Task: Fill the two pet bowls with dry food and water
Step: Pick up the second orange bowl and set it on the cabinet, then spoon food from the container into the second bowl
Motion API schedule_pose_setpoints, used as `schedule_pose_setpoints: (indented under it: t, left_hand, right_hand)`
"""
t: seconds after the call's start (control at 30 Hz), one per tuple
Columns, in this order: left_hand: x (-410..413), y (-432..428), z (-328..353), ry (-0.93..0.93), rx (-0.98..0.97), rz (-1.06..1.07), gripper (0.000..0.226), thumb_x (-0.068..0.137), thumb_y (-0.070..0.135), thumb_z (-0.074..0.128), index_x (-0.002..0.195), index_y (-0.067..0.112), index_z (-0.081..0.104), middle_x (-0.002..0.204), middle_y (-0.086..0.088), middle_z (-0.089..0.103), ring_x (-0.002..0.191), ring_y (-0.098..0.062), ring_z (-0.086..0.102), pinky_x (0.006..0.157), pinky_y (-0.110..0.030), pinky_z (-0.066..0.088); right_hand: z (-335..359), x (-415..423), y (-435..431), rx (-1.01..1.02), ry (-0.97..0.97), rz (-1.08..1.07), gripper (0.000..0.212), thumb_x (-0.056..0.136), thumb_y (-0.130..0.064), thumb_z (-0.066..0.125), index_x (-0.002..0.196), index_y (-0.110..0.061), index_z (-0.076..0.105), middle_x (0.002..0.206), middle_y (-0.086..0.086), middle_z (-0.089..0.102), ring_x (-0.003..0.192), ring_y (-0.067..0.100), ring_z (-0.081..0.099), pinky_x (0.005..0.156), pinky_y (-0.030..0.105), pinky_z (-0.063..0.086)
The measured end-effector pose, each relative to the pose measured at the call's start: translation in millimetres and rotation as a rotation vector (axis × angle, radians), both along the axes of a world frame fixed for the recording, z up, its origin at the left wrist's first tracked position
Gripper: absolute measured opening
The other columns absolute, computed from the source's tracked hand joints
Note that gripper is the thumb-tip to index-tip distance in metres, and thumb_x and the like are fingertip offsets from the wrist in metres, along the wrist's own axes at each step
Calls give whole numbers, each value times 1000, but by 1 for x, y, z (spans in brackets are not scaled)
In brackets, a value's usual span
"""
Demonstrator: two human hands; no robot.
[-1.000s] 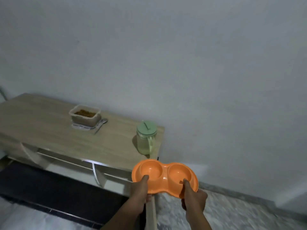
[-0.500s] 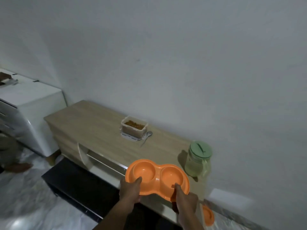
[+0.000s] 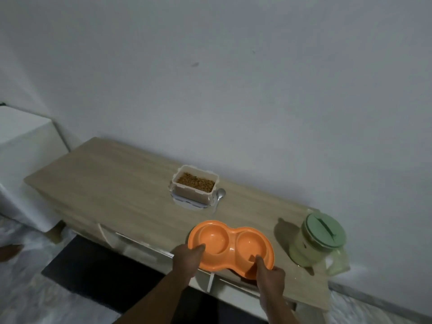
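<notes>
Both hands hold one orange double bowl (image 3: 230, 245) at the front edge of the wooden tabletop (image 3: 112, 183). The left hand (image 3: 187, 258) grips the left end of the bowl, with the thumb lying over the rim and pointing into the left cup. The right hand (image 3: 270, 277) grips the near right part, and its thumb also lies over the rim, at the edge of the right cup. The other fingers of both hands are under the bowl and cannot be seen. Both cups of the bowl look empty. The near edge of the bowl reaches out past the front edge of the tabletop, and I cannot tell if its far part already rests on the wood or is just above it.

Behind the bowl, near the wall (image 3: 233, 78), stands an open plastic container (image 3: 195, 188) with brown dry food (image 3: 196, 182) inside. It sits on a flat pale piece that looks like its lid (image 3: 187, 203). A metal spoon (image 3: 221, 195) lies just beside the container on its right side, touching or almost touching it.

To the right of the bowl, near the right end of the tabletop, stands a clear jug (image 3: 315, 249) with a green lid (image 3: 325, 230) and a handle toward the camera. There is pale liquid inside it. The jug and the bowl are near each other but apart.

At the left of the tabletop stands a white cabinet (image 3: 21, 160). Below, there is a dark mat (image 3: 93, 272) on the pale marbled floor (image 3: 35, 300).
</notes>
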State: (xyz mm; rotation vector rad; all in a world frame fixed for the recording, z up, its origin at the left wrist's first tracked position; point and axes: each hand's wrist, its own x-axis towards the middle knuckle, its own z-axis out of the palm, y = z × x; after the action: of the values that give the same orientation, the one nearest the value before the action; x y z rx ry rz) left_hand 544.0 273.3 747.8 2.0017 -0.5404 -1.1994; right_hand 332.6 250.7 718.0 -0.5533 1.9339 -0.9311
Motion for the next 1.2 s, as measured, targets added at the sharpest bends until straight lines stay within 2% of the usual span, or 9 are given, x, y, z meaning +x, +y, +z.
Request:
schedule_pose_setpoints:
  t: [0.13,0.23,0.4,0.5,0.6,0.73,0.83,0.97,1.2]
  left_hand:
    - [10,-24,-1,-65,63,-177,32,84,42,73,81,11,67,75,-4,66,65,-18,61,54,-26,45]
    - [24,-47,-3,-130,105,-331,42,77,54,74,75,12,69,72,-5,69,64,-20,65,56,-27,49]
    - [47,-73,2,-206,199,-566,66,61,76,71,76,12,71,63,-2,71,54,-15,66,54,-25,51]
    - [72,-92,-1,-295,145,-497,87,61,94,48,80,13,72,74,-2,72,68,-18,68,65,-32,55]
    - [104,-116,1,-397,36,-218,80,83,80,39,95,7,72,92,-14,69,76,-28,64,66,-37,54]
    - [164,-167,-13,-348,-119,-54,76,80,77,43,77,7,72,66,-12,70,54,-30,66,57,-45,59]
    - [179,-194,-4,-225,-150,-78,57,82,65,55,77,10,71,59,-7,69,48,-26,69,57,-48,62]
    - [177,-213,22,-75,-146,-171,22,98,27,58,107,10,69,74,-6,69,65,-28,70,63,-42,62]
    - [181,-218,10,48,-159,-165,24,101,12,55,121,2,64,80,-16,68,59,-23,67,52,-28,58]
  right_hand:
    - [-11,0,-10,28,33,-47,57,71,-48,80,99,0,65,88,16,70,77,31,67,64,38,55]
    - [-25,4,-19,74,116,-85,61,68,-56,76,96,-4,65,89,16,71,77,33,68,68,42,59]
    - [-13,9,-19,126,260,-100,47,84,-46,72,94,0,66,98,23,69,83,35,63,80,45,55]
    - [1,25,-30,165,381,-194,61,82,-44,74,123,-1,60,126,29,58,110,44,57,97,53,48]
    - [27,48,-53,111,548,-193,57,88,-40,67,135,-11,53,139,22,48,129,43,43,106,59,32]
    - [36,88,-101,4,663,143,38,92,-43,59,121,-20,65,123,7,64,121,31,53,103,53,32]
    - [37,120,-138,21,710,375,29,93,-38,54,112,-26,70,111,1,71,116,27,56,96,47,32]
    - [28,156,-177,81,633,550,34,95,-42,43,87,-22,70,93,0,70,102,27,62,85,43,25]
    - [9,173,-215,163,583,487,23,92,-33,51,83,-22,67,86,4,69,96,29,62,84,45,22]
